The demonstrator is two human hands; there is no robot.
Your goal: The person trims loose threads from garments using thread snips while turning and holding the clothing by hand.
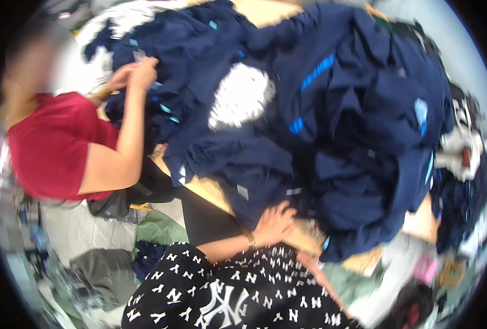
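Note:
My left hand (274,223) lies on the near edge of a navy garment (249,164), with its fingers stretched out and apart; a bracelet circles the wrist. Lower and to the right, my right hand (307,261) is close to the front of my patterned black shirt, near the table edge. Its fingers are blurred and partly hidden, so I cannot tell whether it holds anything. Just beyond my left hand, a small pale tag (242,191) shows on the navy cloth. A heap of small white pieces (243,96) sits on the garments farther back.
A large mound of navy garments (364,120) with blue trim covers the right of the wooden table (208,193). At the left, a person in a red shirt (62,145) works at navy cloth with both hands. Green cloth (158,227) and grey bundles (103,274) lie on the floor.

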